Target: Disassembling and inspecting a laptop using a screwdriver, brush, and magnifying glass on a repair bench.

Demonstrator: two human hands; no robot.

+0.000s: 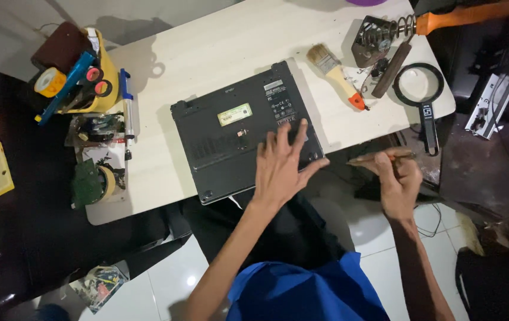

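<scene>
A black laptop lies upside down on the pale table, its base with stickers facing up. My left hand rests flat on the laptop's near right corner, fingers spread. My right hand hovers off the table's right front edge, closed around a thin tool with an orange-brown handle that points left. The tool's tip is blurred.
A paintbrush, a soldering iron stand with an orange-handled iron, and a magnifying glass lie at the table's right. A yellow holder with tools and tape rolls sits at the left. Circuit boards lie near it.
</scene>
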